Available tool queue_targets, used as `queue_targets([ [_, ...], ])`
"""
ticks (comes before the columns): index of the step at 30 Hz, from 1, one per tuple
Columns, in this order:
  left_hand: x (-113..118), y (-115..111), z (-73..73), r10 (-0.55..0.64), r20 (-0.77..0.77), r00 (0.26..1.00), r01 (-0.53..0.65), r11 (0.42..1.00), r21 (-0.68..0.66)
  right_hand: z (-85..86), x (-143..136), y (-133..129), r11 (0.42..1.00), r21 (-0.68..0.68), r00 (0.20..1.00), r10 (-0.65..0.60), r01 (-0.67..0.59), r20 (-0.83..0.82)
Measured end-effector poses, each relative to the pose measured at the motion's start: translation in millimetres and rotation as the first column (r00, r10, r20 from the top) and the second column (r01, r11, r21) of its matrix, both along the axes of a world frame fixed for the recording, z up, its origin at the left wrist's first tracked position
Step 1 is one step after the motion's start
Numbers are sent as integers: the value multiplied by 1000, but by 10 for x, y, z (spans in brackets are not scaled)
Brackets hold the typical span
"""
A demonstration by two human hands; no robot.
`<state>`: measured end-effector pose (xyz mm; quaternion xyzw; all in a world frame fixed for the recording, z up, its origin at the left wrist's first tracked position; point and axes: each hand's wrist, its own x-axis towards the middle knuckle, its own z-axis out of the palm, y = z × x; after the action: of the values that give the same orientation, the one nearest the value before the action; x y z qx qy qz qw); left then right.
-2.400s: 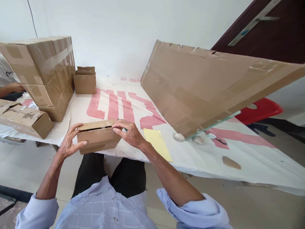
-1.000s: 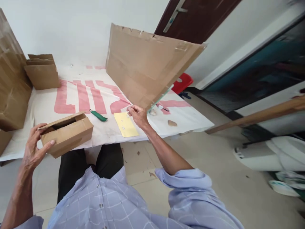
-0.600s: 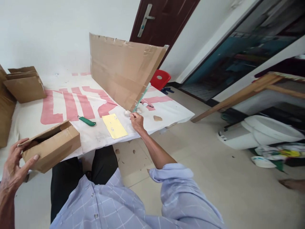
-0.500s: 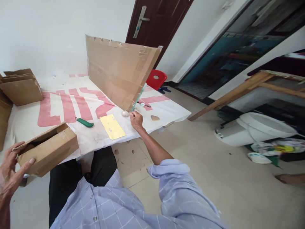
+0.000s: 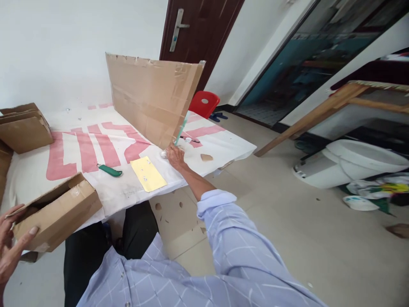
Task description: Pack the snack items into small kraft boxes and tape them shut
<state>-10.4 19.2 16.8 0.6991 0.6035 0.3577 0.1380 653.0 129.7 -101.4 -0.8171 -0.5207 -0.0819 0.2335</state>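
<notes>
My left hand (image 5: 12,243) grips the near left end of a long, narrow cardboard box (image 5: 65,209), its thumb on the front wall and fingers behind. The box is open along its top and tilted at the table's front edge. My right hand (image 5: 175,156) is closed over a small whitish round object (image 5: 164,154) on the table, partly hidden by the fingers. Just behind that hand stands a large upright cardboard sheet (image 5: 153,96) with a green strip on its lower edge. A yellow paper card (image 5: 148,174) and a green-handled cutter (image 5: 110,170) lie between my hands.
Folded cardboard pieces (image 5: 25,132) stand at the table's left. A cardboard scrap (image 5: 206,157) lies right of my right hand. Beyond the white cloth-covered table (image 5: 236,145) is a red chair (image 5: 204,103). On the right floor lies a white bucket (image 5: 348,164).
My right hand has moved from beside the whitish round object onto it, fingers now partly covering it. My left hand still holds the box. The whole view has shifted slightly.
</notes>
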Motion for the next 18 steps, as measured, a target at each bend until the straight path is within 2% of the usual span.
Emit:
queue_targets([
  [4, 32, -42, 34, -6, 14, 1000, 6, 1000, -15, -34, -50, -28, 999, -27, 999, 39, -39, 8],
  [9, 117, -73, 85, -35, 24, 999, 34, 999, 32, -48, -131, -165, 995, -23, 995, 101, -101, -17],
  [13, 168, -129, 130, -66, 42, 997, 65, 998, 20, -120, -128, -252, 987, -5, 985, 162, -162, -62],
  [16, 154, -145, 129, -130, 137, 982, 126, 991, 34, -205, -93, -219, 992, 83, 984, 108, -97, -144],
  [18, 131, -128, 101, -120, 209, 971, 113, 993, 45, -231, -101, -181, 991, 111, 979, 98, -79, -179],
])
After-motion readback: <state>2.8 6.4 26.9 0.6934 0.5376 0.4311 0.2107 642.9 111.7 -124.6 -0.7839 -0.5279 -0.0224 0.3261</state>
